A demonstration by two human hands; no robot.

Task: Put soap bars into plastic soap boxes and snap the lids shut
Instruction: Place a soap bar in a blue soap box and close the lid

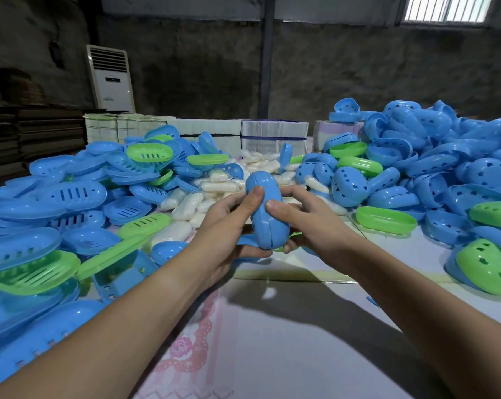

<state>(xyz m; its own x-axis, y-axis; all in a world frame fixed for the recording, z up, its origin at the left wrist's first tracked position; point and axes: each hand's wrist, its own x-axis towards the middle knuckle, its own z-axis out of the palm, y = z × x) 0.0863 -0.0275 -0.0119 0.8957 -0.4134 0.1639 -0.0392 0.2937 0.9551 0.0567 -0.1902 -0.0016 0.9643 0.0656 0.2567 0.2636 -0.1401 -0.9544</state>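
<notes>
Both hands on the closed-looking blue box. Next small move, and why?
Probably squeeze once more, then set it aside: both thumbs press the blue soap box, left hand and right hand gripping it, and the seam looks nearly shut.

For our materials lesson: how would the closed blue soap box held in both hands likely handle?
The blue soap box looks like glossy plastic, so probably stiff yet slippery. Its rounded ends suggest it would rock or roll if set down.

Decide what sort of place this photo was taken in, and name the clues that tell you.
Probably a small packing workshop or warehouse. Heaps of blue soap box halves and a pile of wrapped soap bars cover the table, bundled flat cartons are stacked behind, and the walls are bare concrete.
</notes>
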